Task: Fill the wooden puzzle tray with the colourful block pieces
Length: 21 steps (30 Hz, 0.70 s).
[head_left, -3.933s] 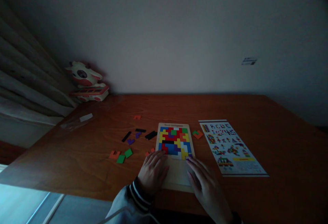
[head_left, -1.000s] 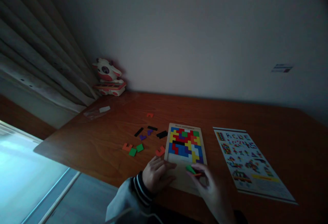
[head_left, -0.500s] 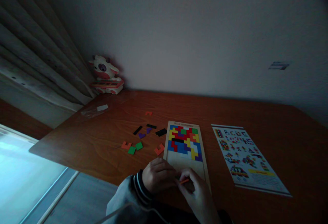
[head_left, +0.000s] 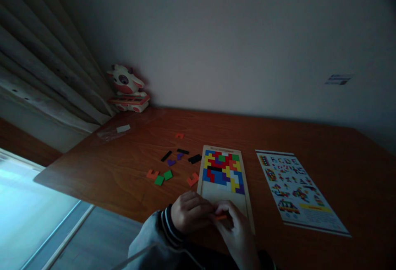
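My right hand (head_left: pixel 236 228) pinches a small orange puzzle piece (head_left: pixel 220 217) between thumb and fingers, over the lower end of the wooden puzzle board (head_left: pixel 222 196). From the left, my left hand (head_left: pixel 190 211) is closed, its fingertips meeting the left end of that piece; the exact grip there is hidden. Coloured pieces fill the upper part of the board, while bare wood shows below them. Beside its left edge lie an orange notched piece (head_left: pixel 192 179) and several black bars (head_left: pixel 194 159).
Further left are green squares (head_left: pixel 168 175), purple pieces (head_left: pixel 171 163) and another orange piece (head_left: pixel 152 174). A printed pattern sheet (head_left: pixel 300 191) lies right of the board. At the back left stand a cow-shaped toy keyboard (head_left: pixel 130 92) and a clear plastic bag (head_left: pixel 111 133).
The orange piece has turned slightly between my fingers and now lies more level. My right hand has shifted a little; the pieces on the table and board are unchanged.
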Available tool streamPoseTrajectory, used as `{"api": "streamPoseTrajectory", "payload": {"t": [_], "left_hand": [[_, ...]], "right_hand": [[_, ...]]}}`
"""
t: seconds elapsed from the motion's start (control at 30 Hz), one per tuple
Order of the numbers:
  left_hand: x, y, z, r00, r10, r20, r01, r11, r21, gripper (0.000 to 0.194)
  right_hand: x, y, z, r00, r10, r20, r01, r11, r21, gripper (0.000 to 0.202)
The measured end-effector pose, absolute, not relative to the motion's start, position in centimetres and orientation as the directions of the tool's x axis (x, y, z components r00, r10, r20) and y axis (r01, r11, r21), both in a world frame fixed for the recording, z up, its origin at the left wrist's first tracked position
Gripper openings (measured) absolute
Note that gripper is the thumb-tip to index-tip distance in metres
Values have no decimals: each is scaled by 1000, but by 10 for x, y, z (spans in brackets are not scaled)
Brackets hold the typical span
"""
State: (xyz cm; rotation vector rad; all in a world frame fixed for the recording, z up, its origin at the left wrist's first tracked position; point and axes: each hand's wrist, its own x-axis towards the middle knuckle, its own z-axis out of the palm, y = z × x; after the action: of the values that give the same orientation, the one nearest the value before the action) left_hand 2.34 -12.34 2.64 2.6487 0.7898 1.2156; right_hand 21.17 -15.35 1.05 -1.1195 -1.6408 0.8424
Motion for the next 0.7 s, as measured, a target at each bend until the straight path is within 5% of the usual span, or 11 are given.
{"api": "streamPoseTrajectory", "payload": {"t": [0.2,0.43,0.7], "left_hand": [[21,-125,21,526,537,660,440,-836,329,31],[-27,-116,19,282,680,677,733,-608,306,24],[-54,-105,11,243,745,621,817,-502,283,23]], "right_hand": [[217,-152,9,-83,933,351,228,360,-905,24],[256,-155,9,-64,911,408,324,406,-855,19],[286,-149,4,39,844,535,547,430,-718,14]]}}
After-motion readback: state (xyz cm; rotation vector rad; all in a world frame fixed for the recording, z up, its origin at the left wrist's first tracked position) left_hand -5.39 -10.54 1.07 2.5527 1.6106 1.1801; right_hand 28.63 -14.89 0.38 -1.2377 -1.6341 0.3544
